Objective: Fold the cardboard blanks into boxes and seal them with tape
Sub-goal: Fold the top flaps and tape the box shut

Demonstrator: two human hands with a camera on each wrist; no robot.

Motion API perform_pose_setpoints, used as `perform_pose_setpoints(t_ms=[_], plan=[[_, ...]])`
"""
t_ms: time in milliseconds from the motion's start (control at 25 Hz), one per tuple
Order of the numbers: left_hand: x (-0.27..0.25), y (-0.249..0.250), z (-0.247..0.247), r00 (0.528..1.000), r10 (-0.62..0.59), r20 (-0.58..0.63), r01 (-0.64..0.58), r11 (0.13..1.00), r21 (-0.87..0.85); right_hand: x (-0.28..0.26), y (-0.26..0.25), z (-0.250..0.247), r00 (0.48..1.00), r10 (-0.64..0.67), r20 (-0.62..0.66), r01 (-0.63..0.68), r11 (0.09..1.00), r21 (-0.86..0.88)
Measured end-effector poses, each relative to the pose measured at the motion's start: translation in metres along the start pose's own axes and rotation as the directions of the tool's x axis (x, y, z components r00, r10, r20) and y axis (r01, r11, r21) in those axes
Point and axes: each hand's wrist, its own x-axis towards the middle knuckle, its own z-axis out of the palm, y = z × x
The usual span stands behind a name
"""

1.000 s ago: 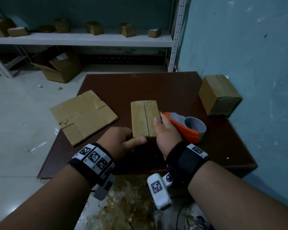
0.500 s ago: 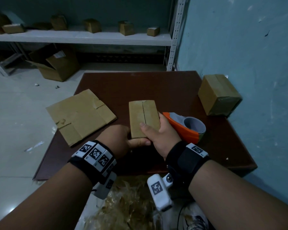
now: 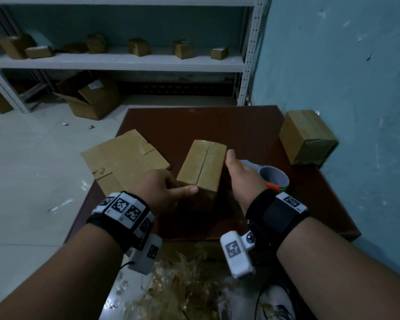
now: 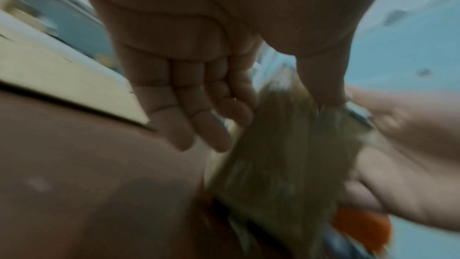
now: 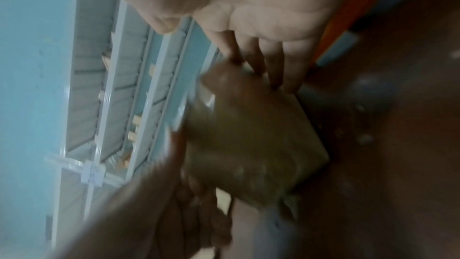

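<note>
A small folded cardboard box, its two top flaps meeting in a seam, is tilted above the brown table. My left hand holds its near left corner, thumb laid across the near edge and fingers at the left side. My right hand lies against the box's right side with straight fingers; its thumb sticks up, clear of the top. The blurred wrist views show the box between both hands. An orange tape dispenser lies just behind my right hand. A flat cardboard blank rests at the table's left edge.
A closed cardboard box stands at the table's far right, against the blue wall. A white shelf behind holds several small boxes, with an open carton on the floor below it. Crumpled plastic wrap lies below the near table edge.
The box has risen off the table, tilted and turned clockwise. My right thumb has come off its top; my left thumb stays on the near edge.
</note>
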Motion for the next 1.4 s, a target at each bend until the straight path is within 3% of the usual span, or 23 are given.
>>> perform_pose_setpoints(t_ms=[120,200,320,400,560,760,920,1080,1160,1400], plan=[[-0.005,-0.007,-0.02,0.994,-0.105,0.007,0.105,0.994,-0.034,0.003,-0.005,-0.011,0.994,0.083,0.07,-0.1,0.946,0.307],[-0.01,-0.004,-0.025,0.985,-0.136,-0.108,0.136,0.991,-0.009,0.003,-0.01,-0.022,0.997,0.058,0.042,-0.069,0.932,0.356],[-0.022,0.015,-0.012,0.955,-0.001,-0.296,0.077,0.967,0.243,0.003,-0.012,-0.041,0.99,-0.069,-0.123,0.078,0.995,0.066],[-0.032,0.035,0.002,0.951,0.128,-0.28,0.002,0.907,0.42,0.003,-0.009,-0.055,0.975,-0.143,-0.171,0.1,0.967,-0.236],[-0.037,0.055,0.022,0.969,0.188,-0.16,-0.067,0.824,0.563,0.015,0.009,-0.068,0.987,-0.109,-0.122,-0.016,0.679,-0.734],[-0.033,0.05,0.013,0.962,0.212,-0.174,-0.089,0.841,0.534,0.029,0.034,-0.064,1.0,0.0,-0.012,-0.01,0.464,-0.886],[-0.028,0.035,-0.003,0.978,0.17,-0.119,-0.087,0.856,0.509,0.031,0.035,-0.076,0.998,-0.064,-0.003,0.031,0.537,-0.843],[-0.023,0.025,-0.017,0.963,0.179,-0.204,-0.058,0.869,0.491,0.015,0.014,-0.099,0.958,-0.285,-0.034,0.162,0.633,-0.757],[-0.026,0.031,-0.014,0.953,0.173,-0.249,-0.046,0.895,0.443,0.002,0.004,-0.105,0.936,-0.353,0.011,0.246,0.631,-0.736],[-0.032,0.052,0.008,0.97,0.146,-0.192,-0.028,0.859,0.511,-0.029,-0.006,-0.102,0.901,-0.386,0.197,0.398,0.556,-0.73]])
